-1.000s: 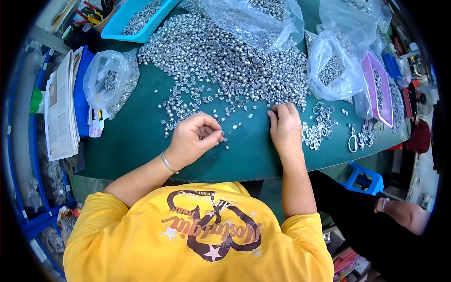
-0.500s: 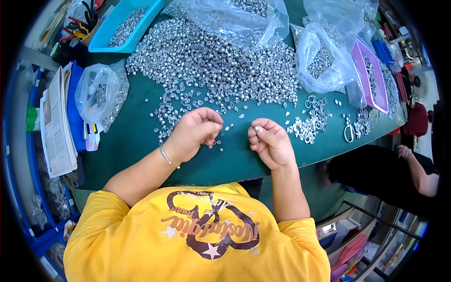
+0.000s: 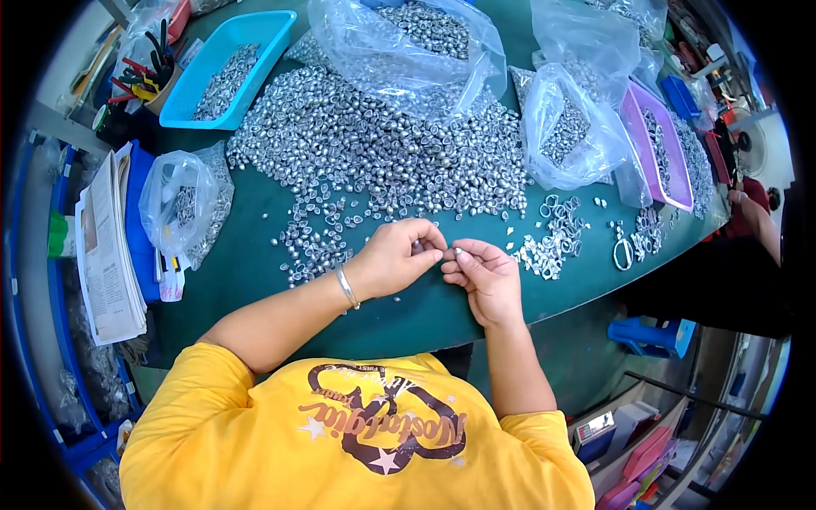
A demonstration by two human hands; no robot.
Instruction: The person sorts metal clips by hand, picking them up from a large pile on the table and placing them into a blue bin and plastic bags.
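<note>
Near the front of the green table, both of my hands meet fingertip to fingertip. Between the thumb and fingers of my right hand [image 3: 484, 276] is a small silver metal piece [image 3: 458, 252], partly covered by the grip. My left hand [image 3: 399, 257], with a bracelet [image 3: 347, 287] at its wrist, is closed in a pinch close beside that piece; whatever it holds is too hidden to name. Scattered rounded silver metal pieces [image 3: 310, 242] lie around my left wrist. Beyond my hands rises a large heap [image 3: 382, 153] of similar pieces.
A blue tray [image 3: 170, 106], clear plastic bags [image 3: 586, 157] and a pink basket [image 3: 633, 127] hold metal parts. Ring-shaped parts [image 3: 557, 225] lie right of my hands. Papers [image 3: 110, 246] stand at the left. A co-worker's arm [image 3: 756, 225] and a blue stool [image 3: 650, 336] are at the right.
My left hand has moved right and now meets my right hand, which keeps its metal piece. The whole view has shifted slightly. The co-worker has moved, and the blue stool now shows.
</note>
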